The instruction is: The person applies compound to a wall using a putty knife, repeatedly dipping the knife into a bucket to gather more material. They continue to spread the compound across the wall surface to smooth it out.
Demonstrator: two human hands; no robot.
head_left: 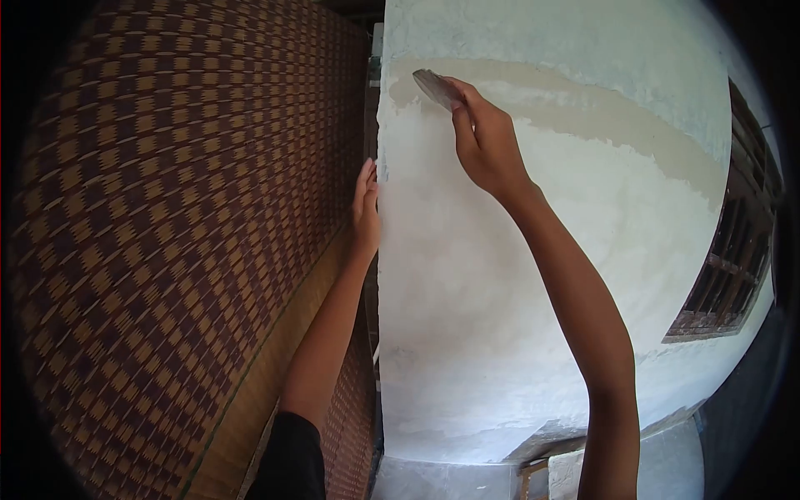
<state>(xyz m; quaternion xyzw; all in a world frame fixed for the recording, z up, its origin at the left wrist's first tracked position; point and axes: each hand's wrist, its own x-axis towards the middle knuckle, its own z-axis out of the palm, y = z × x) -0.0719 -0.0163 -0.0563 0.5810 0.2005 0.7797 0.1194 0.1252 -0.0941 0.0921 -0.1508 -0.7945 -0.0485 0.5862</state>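
My right hand (487,137) is closed round a flat grey scraper-like tool (437,87), raised near the top left of the white wall (483,275). The tool lies against or very near the wall, beside a beige-grey damp-looking band (575,100) that runs across its upper part. My left hand (366,204) rests at the wall's left vertical edge, with its fingers pointing up and nothing visible in it. Part of that hand is hidden by the edge.
A woven brown and tan panel (183,192) fills the left side, close to my left arm. At the right is a barred window opening (729,258). Low down, a wooden-framed object (534,481) and a pale block (566,473) stand near the grey floor (446,482).
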